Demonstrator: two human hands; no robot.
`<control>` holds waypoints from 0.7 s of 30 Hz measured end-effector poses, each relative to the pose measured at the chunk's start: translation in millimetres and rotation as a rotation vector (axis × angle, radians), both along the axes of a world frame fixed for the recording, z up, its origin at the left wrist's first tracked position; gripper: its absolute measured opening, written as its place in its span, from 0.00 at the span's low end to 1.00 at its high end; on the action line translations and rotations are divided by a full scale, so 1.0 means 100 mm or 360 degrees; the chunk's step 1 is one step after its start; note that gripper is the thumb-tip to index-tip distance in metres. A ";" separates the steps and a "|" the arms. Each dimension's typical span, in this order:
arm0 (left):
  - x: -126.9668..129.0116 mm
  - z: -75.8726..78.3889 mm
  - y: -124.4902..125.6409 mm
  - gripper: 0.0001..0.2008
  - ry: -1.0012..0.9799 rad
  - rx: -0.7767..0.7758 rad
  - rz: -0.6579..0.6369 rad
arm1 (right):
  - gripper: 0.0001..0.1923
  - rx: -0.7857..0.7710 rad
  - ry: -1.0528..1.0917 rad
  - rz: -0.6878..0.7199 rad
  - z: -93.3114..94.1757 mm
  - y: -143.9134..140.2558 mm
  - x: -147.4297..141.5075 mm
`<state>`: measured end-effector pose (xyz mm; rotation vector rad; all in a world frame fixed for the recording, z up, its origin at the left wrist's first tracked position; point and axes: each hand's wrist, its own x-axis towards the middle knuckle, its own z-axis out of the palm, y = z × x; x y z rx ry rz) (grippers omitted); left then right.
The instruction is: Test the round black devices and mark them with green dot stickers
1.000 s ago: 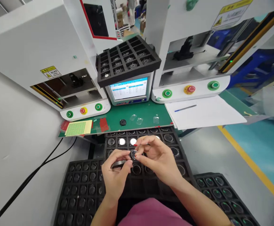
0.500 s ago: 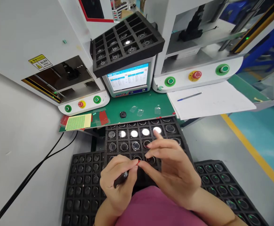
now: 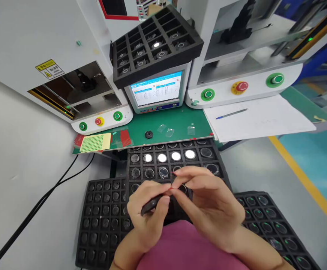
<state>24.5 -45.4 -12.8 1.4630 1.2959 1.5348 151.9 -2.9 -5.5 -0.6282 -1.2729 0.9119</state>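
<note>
My left hand [image 3: 148,212] is closed around a dark, rounded piece [image 3: 151,204] that looks like a watch case, seen edge-on and partly covered by the fingers. Its index fingertip meets the pinched thumb and index finger of my right hand [image 3: 208,208]. Between the touching fingertips shows a tiny red bit [image 3: 171,188], perhaps a sticker. The other fingers of my right hand are loosely curled. Under both hands lies a black foam tray [image 3: 129,180] of round watch-like pieces in square cells, several of them shining white.
Two more filled foam trays stand lower, a left one [image 3: 84,204] and a right one [image 3: 276,240]. The green bench [image 3: 141,125] carries a black round piece [image 3: 149,134], green dot stickers [image 3: 95,143], red stickers [image 3: 125,138], clear films, papers [image 3: 259,122] and a pen [image 3: 232,113]. Machines flank a monitor [image 3: 158,90].
My right index finger has come down from its raised position to meet the thumb at the red bit. My left hand has shifted slightly right, and more of the dark piece shows.
</note>
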 end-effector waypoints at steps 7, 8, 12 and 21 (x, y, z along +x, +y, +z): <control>0.00 0.07 0.15 0.14 -0.1266 -0.0590 -0.0172 | 0.18 -0.0284 0.0235 -0.0057 -0.06 0.07 0.08; -0.01 0.07 0.17 0.13 -0.1321 -0.0626 -0.0172 | 0.17 -0.0329 0.0251 -0.0059 -0.08 0.08 0.09; -0.04 0.04 0.18 0.16 -0.1222 -0.0717 -0.0170 | 0.15 -0.0434 0.0241 -0.0008 -0.14 0.11 0.09; -0.09 -0.11 0.17 0.21 -0.1216 -0.0748 -0.0602 | 0.21 -0.0726 0.0332 0.0538 -0.22 0.14 -0.07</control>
